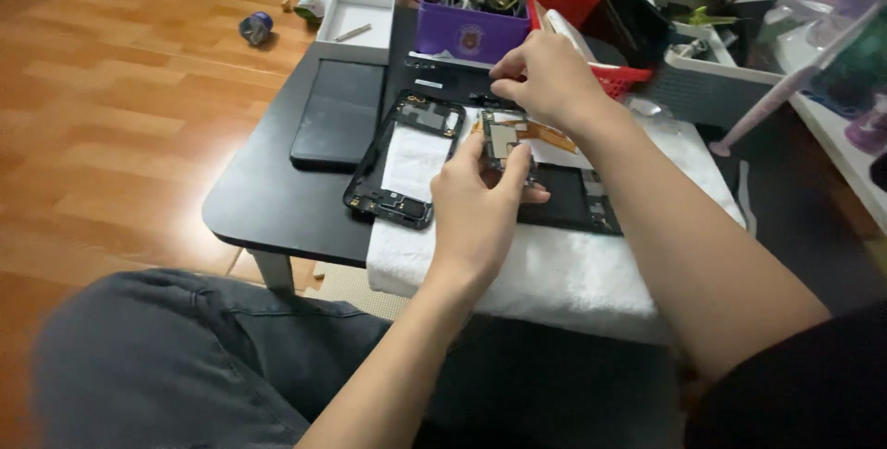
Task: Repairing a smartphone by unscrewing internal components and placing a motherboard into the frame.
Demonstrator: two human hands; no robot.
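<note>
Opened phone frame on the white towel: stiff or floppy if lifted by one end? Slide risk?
The phone frame looks rigid, a thin black shell, so likely stiff and light. Exposed parts inside suggest it is fragile. The white towel under it probably limits sliding.

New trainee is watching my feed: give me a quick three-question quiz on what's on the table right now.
1. True or false: the left hand holds a small circuit board.
2. Which lies left of the opened phone frame? A) a dark flat panel B) a red basket C) a purple box
3. What covers the table under the frame?

Key: 1 true. 2 A, the dark flat panel. 3 A white towel. The right hand pinches near the board's top.
</note>
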